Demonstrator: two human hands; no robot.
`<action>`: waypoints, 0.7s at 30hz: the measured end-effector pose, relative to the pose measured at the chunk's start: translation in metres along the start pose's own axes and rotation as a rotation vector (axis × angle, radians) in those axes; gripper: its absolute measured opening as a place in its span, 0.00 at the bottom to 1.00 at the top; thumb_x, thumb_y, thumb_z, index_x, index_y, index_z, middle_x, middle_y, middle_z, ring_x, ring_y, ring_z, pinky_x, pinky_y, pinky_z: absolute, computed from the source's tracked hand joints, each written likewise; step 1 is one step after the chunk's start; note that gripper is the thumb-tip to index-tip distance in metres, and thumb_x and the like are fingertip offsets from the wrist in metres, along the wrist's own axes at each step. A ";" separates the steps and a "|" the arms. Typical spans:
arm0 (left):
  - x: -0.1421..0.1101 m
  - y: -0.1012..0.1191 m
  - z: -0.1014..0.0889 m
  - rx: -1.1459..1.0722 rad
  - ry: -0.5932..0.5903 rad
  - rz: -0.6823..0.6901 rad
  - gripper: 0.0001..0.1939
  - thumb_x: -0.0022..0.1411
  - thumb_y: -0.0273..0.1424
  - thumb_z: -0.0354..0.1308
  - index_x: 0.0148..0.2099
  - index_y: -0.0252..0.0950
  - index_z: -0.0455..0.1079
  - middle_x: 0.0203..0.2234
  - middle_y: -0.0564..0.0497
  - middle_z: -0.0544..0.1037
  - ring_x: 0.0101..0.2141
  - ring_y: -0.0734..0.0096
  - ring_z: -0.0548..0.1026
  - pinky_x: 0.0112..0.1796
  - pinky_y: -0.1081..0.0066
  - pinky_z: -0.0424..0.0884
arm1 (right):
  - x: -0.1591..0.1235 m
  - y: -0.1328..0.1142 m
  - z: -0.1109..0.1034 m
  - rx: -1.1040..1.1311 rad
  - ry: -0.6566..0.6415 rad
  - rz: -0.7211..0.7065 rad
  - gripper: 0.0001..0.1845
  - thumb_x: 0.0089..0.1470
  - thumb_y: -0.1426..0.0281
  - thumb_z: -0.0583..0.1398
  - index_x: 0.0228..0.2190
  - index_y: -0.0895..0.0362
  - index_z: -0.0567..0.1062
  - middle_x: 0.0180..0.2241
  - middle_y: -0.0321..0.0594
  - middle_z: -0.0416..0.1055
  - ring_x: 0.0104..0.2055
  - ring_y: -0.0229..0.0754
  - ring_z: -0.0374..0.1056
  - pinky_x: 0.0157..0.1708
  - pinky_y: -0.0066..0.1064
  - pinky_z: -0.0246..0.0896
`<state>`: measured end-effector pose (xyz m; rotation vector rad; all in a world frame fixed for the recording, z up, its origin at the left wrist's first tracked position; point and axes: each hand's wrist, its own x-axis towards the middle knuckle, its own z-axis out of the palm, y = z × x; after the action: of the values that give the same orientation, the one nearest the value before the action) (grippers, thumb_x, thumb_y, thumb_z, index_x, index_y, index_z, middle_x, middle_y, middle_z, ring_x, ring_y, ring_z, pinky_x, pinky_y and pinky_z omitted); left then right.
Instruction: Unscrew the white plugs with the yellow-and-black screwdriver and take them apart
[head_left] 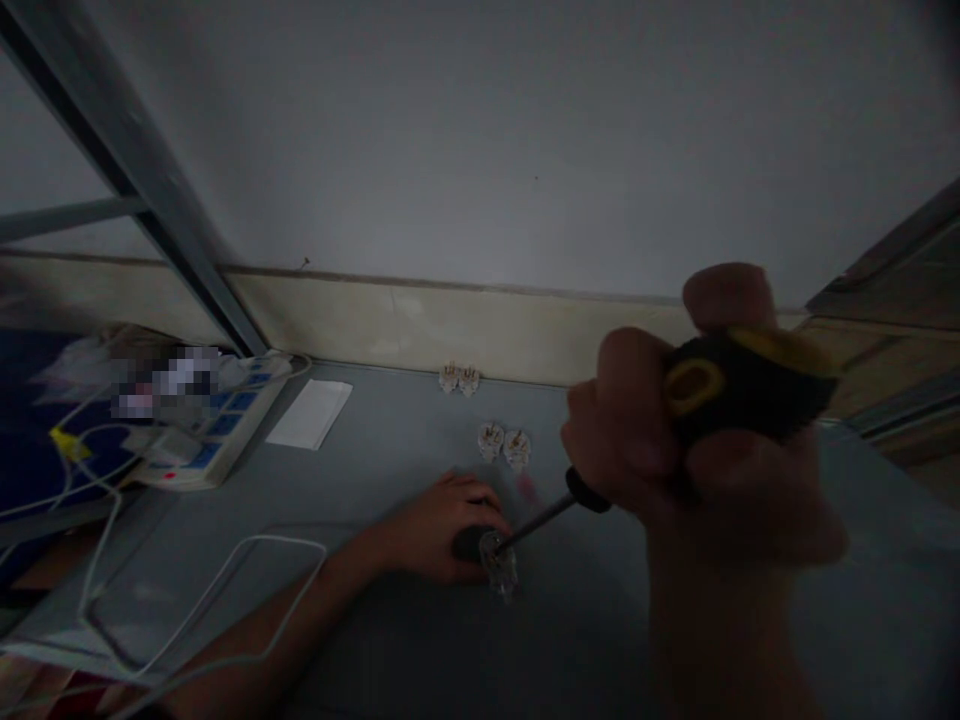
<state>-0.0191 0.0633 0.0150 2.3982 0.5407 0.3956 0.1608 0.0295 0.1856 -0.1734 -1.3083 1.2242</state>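
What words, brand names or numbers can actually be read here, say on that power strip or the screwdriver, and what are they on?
Nothing can be quoted. The power strip is partly pixelated and shows no legible text, the white paper shows none, and any marks on the screwdriver handle, the clear plug or the small plugs are too small or blurred to read.

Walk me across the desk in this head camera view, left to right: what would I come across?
Blue-and-white power strip → white paper slip → left hand → clear plug casing → steel screwdriver shaft → right hand
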 end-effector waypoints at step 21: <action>-0.001 -0.002 0.000 0.014 -0.003 0.018 0.22 0.52 0.36 0.71 0.50 0.41 0.74 0.46 0.48 0.76 0.48 0.55 0.74 0.52 0.58 0.64 | 0.005 -0.012 0.000 -0.096 -0.008 0.151 0.12 0.60 0.58 0.59 0.44 0.48 0.72 0.31 0.36 0.69 0.26 0.37 0.66 0.22 0.31 0.65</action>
<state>-0.0203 0.0644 0.0132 2.4182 0.5222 0.3974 0.1665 0.0280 0.1966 -0.3418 -1.3813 1.2904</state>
